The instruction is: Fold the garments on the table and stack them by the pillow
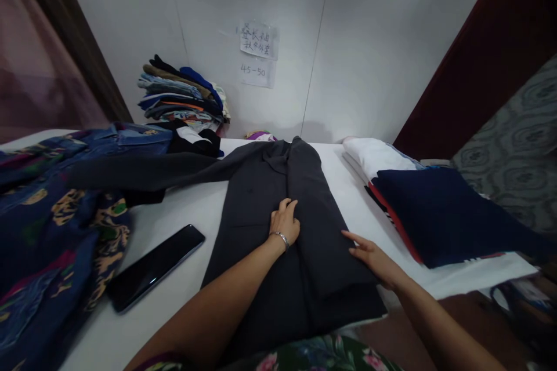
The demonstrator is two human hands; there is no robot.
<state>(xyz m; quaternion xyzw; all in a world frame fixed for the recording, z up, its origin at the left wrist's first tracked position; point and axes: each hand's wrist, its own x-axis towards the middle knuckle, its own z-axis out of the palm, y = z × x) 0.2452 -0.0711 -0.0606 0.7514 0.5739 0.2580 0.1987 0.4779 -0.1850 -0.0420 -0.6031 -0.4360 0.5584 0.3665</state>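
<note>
Nearby, phone [155,266] and clothes [444,214] flank the coat [252,197]; left hand's [285,224] grip unclear, right [372,258] spread.

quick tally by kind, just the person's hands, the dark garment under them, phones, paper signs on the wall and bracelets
Hands: 2 (left hand, right hand)
Dark garment under them: 1
Phone: 1
Paper signs: 2 (upper sign, lower sign)
Bracelet: 1
Total: 7
</note>
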